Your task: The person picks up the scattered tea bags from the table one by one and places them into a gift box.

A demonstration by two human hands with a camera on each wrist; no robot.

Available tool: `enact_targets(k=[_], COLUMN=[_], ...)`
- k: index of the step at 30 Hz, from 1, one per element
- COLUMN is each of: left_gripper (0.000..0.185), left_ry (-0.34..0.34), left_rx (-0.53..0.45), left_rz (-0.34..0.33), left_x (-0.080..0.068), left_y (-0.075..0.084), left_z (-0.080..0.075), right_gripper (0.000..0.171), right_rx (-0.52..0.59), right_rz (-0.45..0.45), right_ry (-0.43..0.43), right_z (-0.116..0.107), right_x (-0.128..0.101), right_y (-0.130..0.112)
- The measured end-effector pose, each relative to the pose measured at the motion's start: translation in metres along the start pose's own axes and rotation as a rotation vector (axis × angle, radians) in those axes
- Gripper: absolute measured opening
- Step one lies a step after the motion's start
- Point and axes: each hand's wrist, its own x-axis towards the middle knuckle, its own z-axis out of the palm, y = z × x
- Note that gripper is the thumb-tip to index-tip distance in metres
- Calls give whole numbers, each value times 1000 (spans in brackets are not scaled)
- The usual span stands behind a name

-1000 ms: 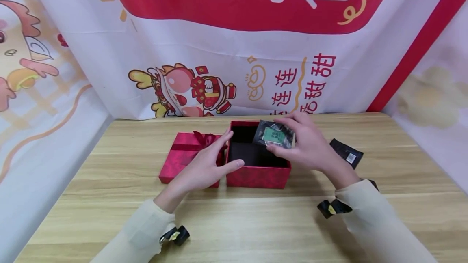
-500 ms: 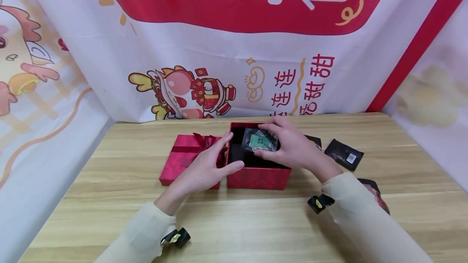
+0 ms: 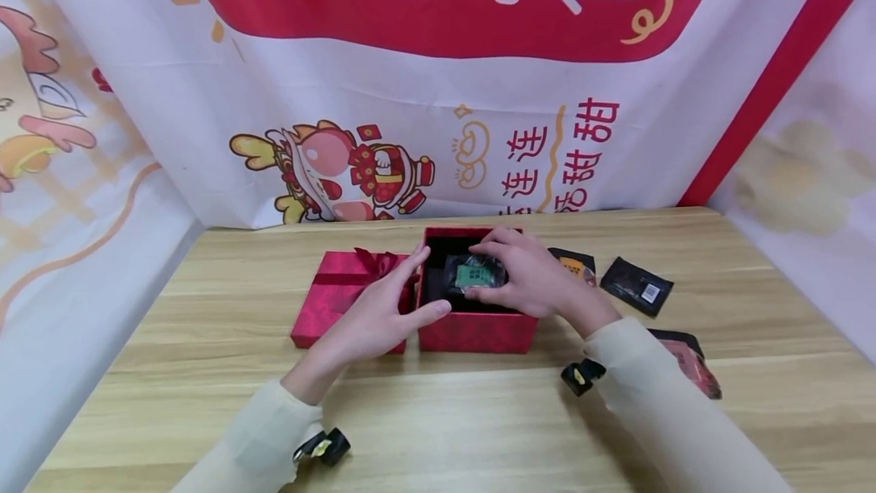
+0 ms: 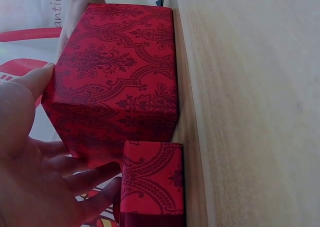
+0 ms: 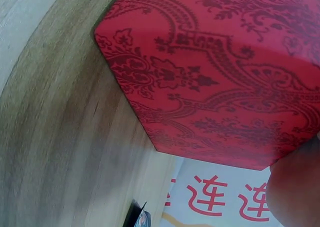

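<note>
My right hand [image 3: 527, 280] pinches one dark packet [image 3: 475, 275] inside the open red box [image 3: 475, 329].

My left hand [image 3: 379, 310], fingers straight and relaxed, rests against the box's left wall, thumb touching its front rim; it holds nothing. The packet, with its green label, sits low within the box's dark interior. Count: one box, one red lid [image 3: 335, 299] with bow just left of the box, three further packets [image 3: 636, 285] on the surface [image 3: 479, 417] to the box's right.

Left hand [image 4: 35, 167] against patterned red box [image 4: 117, 79], lid [image 4: 152, 184] beside
</note>
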Motion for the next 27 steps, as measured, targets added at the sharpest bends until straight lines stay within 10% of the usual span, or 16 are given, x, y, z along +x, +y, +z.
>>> enact_targets(k=[27], left_gripper=[92], left_ry=[-4], left_rx=[13], left_rz=[14], left_x=[0], left_y=[-3], left_z=[-1], right_gripper=[71], right_rx=[-132], right_rz=[26], right_ry=[-92], right_z=[1], right_x=[3], right_y=[-6])
